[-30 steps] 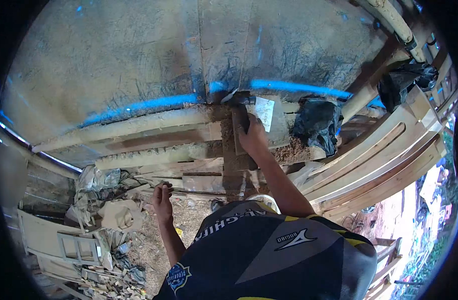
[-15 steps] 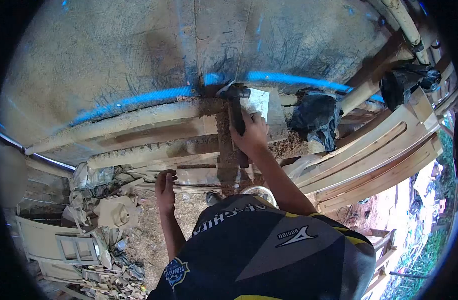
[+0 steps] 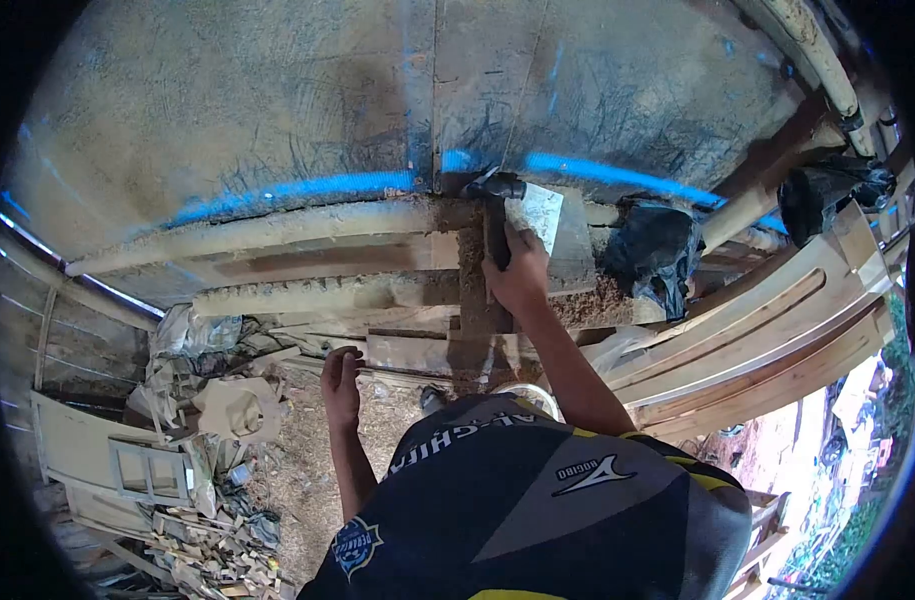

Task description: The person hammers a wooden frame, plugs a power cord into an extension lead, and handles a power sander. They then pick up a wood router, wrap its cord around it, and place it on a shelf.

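My right hand (image 3: 520, 273) is closed around the dark handle of a hammer (image 3: 495, 190), whose black head lies at the far end of the grip, by the wall. Just beyond my fingers, a pale, shiny flat piece (image 3: 539, 215) rests on a darker board (image 3: 575, 240). A dusty upright timber (image 3: 473, 265) stands below the hammer. Lower and to the left, my left hand (image 3: 341, 382) hangs in the air with loosely bent fingers, thumb apart, holding nothing.
Long wooden rails (image 3: 347, 222) run across on the left. Black plastic bags (image 3: 652, 250) hang at the right, above curved wooden panels (image 3: 737, 345). Offcuts (image 3: 217, 550) pile up at lower left. A pale bucket rim (image 3: 532, 392) shows beside my body.
The view has shifted, so the bench, hammer and right hand appear farther right. My right hand still grips the hammer; my left hand stays loose and low.
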Action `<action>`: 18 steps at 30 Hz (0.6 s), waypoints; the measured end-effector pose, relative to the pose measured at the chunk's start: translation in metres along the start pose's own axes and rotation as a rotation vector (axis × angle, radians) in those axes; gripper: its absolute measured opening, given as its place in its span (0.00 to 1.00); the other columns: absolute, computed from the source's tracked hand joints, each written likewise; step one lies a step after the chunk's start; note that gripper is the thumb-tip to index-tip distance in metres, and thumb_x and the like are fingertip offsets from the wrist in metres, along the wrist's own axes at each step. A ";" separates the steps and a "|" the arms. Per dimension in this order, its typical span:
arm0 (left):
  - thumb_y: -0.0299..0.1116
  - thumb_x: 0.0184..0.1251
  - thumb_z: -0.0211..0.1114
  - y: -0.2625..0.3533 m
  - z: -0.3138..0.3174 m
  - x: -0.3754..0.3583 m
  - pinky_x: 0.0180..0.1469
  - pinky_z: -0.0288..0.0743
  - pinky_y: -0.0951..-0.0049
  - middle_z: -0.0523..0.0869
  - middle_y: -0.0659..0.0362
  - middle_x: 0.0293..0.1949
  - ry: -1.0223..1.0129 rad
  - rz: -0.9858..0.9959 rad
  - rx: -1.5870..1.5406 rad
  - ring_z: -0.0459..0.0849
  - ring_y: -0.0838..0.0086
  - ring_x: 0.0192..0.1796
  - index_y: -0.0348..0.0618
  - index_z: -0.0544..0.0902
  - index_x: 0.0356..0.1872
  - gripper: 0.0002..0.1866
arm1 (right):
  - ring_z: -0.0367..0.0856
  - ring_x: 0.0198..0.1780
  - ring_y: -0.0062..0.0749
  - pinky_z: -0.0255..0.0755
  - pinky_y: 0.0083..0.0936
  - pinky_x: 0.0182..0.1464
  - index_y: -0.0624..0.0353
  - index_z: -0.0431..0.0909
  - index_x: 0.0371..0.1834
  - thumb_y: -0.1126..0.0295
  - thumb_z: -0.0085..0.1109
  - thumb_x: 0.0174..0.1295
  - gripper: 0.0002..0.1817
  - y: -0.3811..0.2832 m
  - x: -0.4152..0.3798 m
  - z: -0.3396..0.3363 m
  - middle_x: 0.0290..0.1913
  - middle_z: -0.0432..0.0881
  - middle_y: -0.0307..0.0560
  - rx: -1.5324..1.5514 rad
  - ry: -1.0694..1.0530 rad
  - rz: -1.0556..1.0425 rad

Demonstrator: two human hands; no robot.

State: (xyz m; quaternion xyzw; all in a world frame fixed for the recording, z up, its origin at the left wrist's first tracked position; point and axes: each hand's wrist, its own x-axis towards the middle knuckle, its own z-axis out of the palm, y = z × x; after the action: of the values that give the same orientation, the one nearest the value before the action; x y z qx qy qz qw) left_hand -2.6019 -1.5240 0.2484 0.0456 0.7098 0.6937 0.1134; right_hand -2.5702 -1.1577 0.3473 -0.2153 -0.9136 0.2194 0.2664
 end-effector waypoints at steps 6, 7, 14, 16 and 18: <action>0.41 0.85 0.60 0.004 0.005 -0.011 0.55 0.79 0.68 0.90 0.57 0.49 0.018 -0.038 -0.022 0.87 0.71 0.50 0.41 0.84 0.56 0.14 | 0.75 0.60 0.63 0.68 0.57 0.64 0.64 0.73 0.74 0.61 0.73 0.58 0.40 0.002 -0.001 0.004 0.58 0.78 0.64 -0.090 0.029 -0.003; 0.41 0.85 0.60 0.004 0.007 -0.013 0.55 0.79 0.68 0.90 0.56 0.49 0.010 -0.027 -0.032 0.87 0.71 0.50 0.41 0.84 0.56 0.14 | 0.76 0.60 0.64 0.69 0.55 0.65 0.62 0.74 0.74 0.61 0.71 0.60 0.38 -0.001 -0.003 0.000 0.58 0.78 0.64 -0.107 0.021 0.014; 0.41 0.86 0.60 -0.006 0.008 -0.030 0.54 0.77 0.69 0.89 0.58 0.49 -0.006 0.031 0.004 0.87 0.72 0.51 0.41 0.83 0.56 0.14 | 0.74 0.63 0.62 0.63 0.62 0.67 0.58 0.69 0.77 0.56 0.69 0.64 0.38 -0.009 -0.052 -0.030 0.62 0.75 0.62 0.009 0.070 -0.118; 0.40 0.86 0.60 -0.003 0.008 -0.041 0.53 0.77 0.69 0.89 0.60 0.48 -0.011 0.036 -0.052 0.87 0.73 0.51 0.42 0.84 0.56 0.13 | 0.73 0.65 0.62 0.61 0.63 0.69 0.55 0.69 0.78 0.55 0.70 0.64 0.39 -0.015 -0.074 -0.042 0.65 0.75 0.62 0.020 0.036 -0.152; 0.40 0.86 0.60 0.000 0.005 -0.051 0.53 0.76 0.71 0.89 0.61 0.48 0.009 0.024 -0.031 0.87 0.75 0.50 0.43 0.84 0.55 0.13 | 0.73 0.66 0.63 0.60 0.64 0.70 0.55 0.68 0.79 0.56 0.70 0.65 0.40 -0.021 -0.095 -0.050 0.66 0.74 0.62 0.025 -0.007 -0.137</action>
State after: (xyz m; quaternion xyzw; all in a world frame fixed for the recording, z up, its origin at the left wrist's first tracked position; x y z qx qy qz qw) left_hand -2.5507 -1.5302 0.2531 0.0493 0.6988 0.7062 0.1028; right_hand -2.4747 -1.2085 0.3586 -0.1484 -0.9243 0.2126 0.2802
